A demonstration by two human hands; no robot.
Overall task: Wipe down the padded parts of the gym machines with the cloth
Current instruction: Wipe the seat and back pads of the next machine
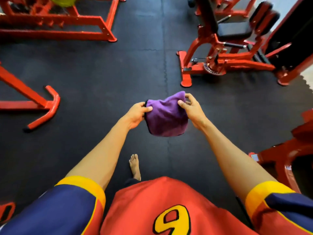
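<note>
Prep step: left hand (137,114) and right hand (191,109) pinch purple cloth (166,116) at opp. edges, mid-air over floor mat (101,82). Next: likely carry to machine's black seat pad (234,29), wipe.

Head-worn wide view, steeply down toward the floor (101,73)

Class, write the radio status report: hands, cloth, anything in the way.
Left hand and right hand both pinch purple cloth, held over floor. Padded seat ahead-right, not touched. Path open.
</note>
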